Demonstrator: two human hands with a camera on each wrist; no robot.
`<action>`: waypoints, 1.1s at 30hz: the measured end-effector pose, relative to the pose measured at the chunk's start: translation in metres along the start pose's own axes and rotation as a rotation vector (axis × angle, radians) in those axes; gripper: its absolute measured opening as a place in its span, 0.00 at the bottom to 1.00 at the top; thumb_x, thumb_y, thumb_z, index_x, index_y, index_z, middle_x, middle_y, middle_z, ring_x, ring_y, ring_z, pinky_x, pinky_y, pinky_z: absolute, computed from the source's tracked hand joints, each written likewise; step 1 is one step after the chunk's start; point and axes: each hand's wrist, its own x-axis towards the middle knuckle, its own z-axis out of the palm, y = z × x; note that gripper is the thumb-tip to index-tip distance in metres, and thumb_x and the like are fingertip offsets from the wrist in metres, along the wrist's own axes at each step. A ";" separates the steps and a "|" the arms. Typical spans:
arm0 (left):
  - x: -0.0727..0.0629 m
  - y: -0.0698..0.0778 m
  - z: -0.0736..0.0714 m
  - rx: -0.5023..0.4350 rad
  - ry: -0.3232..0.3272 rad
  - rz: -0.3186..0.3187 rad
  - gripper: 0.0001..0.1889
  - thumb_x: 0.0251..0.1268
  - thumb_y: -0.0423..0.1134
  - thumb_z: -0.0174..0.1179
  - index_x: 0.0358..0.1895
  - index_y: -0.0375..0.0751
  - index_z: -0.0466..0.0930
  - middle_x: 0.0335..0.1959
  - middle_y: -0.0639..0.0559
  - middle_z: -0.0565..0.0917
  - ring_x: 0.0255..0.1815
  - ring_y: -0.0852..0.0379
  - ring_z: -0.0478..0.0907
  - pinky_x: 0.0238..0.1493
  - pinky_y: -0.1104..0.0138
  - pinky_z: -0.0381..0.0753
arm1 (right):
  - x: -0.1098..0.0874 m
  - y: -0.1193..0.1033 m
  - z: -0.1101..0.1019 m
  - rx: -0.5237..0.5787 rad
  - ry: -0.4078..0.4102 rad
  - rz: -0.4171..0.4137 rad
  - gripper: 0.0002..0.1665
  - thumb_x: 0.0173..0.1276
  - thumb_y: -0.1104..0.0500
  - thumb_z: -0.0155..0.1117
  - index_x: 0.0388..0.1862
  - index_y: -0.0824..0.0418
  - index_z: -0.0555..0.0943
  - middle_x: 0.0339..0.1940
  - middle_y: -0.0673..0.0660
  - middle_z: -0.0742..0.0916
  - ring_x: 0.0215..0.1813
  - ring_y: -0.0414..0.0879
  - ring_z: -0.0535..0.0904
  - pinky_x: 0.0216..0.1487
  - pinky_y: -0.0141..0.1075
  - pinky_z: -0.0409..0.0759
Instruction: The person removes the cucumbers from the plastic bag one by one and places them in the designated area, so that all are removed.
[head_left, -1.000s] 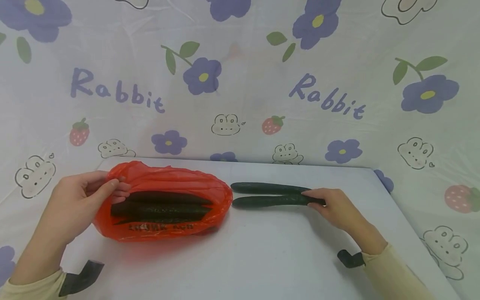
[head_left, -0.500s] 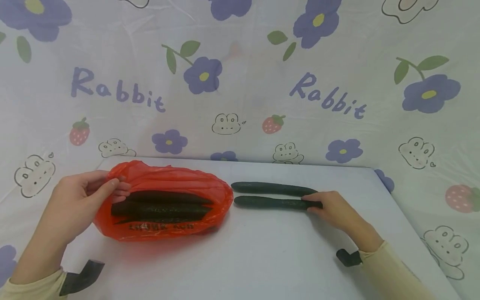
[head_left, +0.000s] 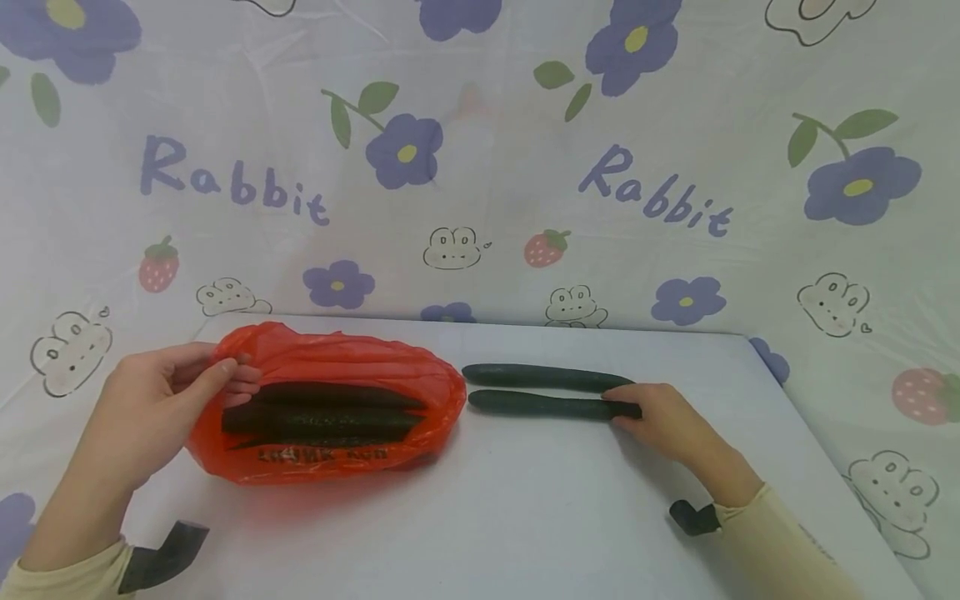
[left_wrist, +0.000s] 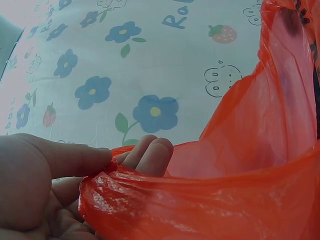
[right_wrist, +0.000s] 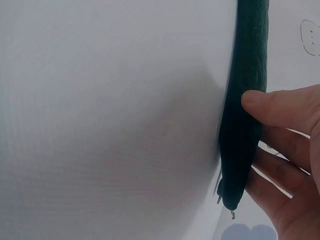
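My left hand [head_left: 161, 408] pinches the rim of a red plastic bag [head_left: 330, 358] at its left end, thumb against fingers in the left wrist view. The bag's mouth gapes toward me, and several dark green cucumbers [head_left: 330, 422] lie inside it. To the right of the bag, two more cucumbers lie side by side on the white tabletop. The far cucumber [head_left: 540, 377] has its right tip beside my knuckles. My right hand [head_left: 667, 421] grips the near cucumber [right_wrist: 245, 75] close to its stem end, thumb on one side and fingers on the other.
The white tabletop [head_left: 480, 525] stretches in front of the bag and cucumbers. Behind it hangs a pale cloth [head_left: 495, 183] printed with flowers, rabbits and strawberries. A dark strap piece [head_left: 165, 557] juts from the left cuff, another [head_left: 693, 517] from the right.
The near cucumber has shifted slightly, and a gap now separates it from the far one. My right hand has drawn a little left with it. The left hand and bag stay put.
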 end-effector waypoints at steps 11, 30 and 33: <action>0.001 0.002 0.000 0.023 -0.003 -0.018 0.16 0.85 0.37 0.60 0.62 0.28 0.86 0.47 0.41 0.92 0.41 0.65 0.91 0.46 0.83 0.80 | 0.001 -0.006 0.002 0.022 0.032 0.014 0.21 0.69 0.66 0.77 0.60 0.66 0.88 0.58 0.64 0.91 0.64 0.66 0.85 0.67 0.62 0.79; 0.001 0.002 0.000 -0.032 -0.005 0.008 0.15 0.85 0.34 0.60 0.61 0.26 0.85 0.48 0.38 0.92 0.41 0.65 0.91 0.45 0.79 0.84 | 0.014 -0.048 -0.011 0.129 0.239 -0.143 0.40 0.67 0.50 0.84 0.76 0.57 0.81 0.73 0.60 0.83 0.74 0.60 0.78 0.72 0.61 0.76; 0.001 0.002 0.000 -0.033 -0.007 0.004 0.15 0.85 0.34 0.60 0.61 0.25 0.85 0.48 0.38 0.92 0.40 0.66 0.91 0.45 0.79 0.84 | 0.018 -0.059 -0.013 0.142 0.247 -0.176 0.39 0.67 0.51 0.84 0.75 0.58 0.81 0.72 0.59 0.84 0.73 0.59 0.79 0.71 0.60 0.77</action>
